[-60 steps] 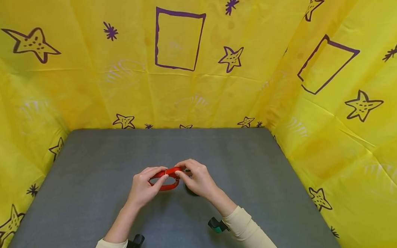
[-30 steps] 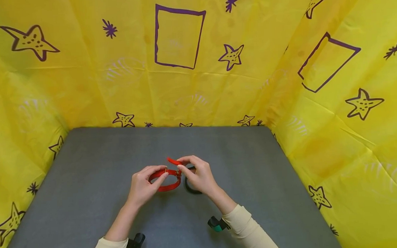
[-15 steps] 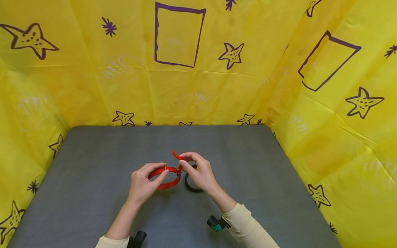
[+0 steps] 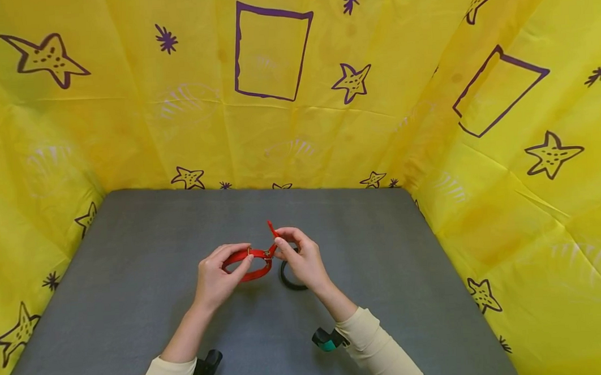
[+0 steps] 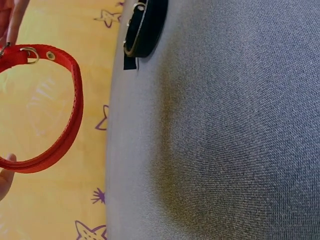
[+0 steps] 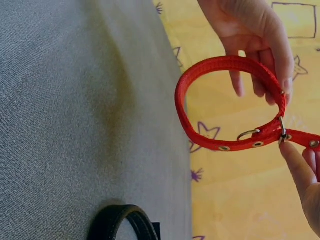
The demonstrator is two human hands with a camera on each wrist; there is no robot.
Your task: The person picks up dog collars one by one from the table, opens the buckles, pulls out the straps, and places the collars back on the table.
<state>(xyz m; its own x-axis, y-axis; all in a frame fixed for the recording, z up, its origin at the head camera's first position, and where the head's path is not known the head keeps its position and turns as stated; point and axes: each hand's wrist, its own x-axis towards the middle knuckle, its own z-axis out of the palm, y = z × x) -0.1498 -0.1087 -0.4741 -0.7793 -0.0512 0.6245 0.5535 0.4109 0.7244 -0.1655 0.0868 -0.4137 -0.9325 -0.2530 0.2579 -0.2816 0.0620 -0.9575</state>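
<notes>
A red pet collar [image 4: 254,275], buckled into a loop, is held up above the table between both hands. My left hand [image 4: 218,275] pinches the band at the loop's left part, thumb in front and fingers behind. My right hand [image 4: 303,261] pinches the strap's free end [image 4: 271,227], whose tip sticks up above the fingers. In the right wrist view the metal buckle [image 6: 283,131], a D-ring [image 6: 248,134] and eyelets show on the red band. A right fingertip [image 6: 289,150] lies at the buckle. Behind the right hand a black collar [image 4: 285,276] lies on the table, partly hidden.
The grey table [image 4: 155,246] is bordered by yellow cloth walls [image 4: 200,130] with purple drawings at the back and sides. Dark wrist-worn cameras [image 4: 208,363] sit below both forearms. In the left wrist view the black collar [image 5: 150,30] shows metal fittings.
The right hand has moved slightly up and drawn the strap end away from the band, so its tip has swung from lying along the loop to pointing up. The left hand stays nearly in place.
</notes>
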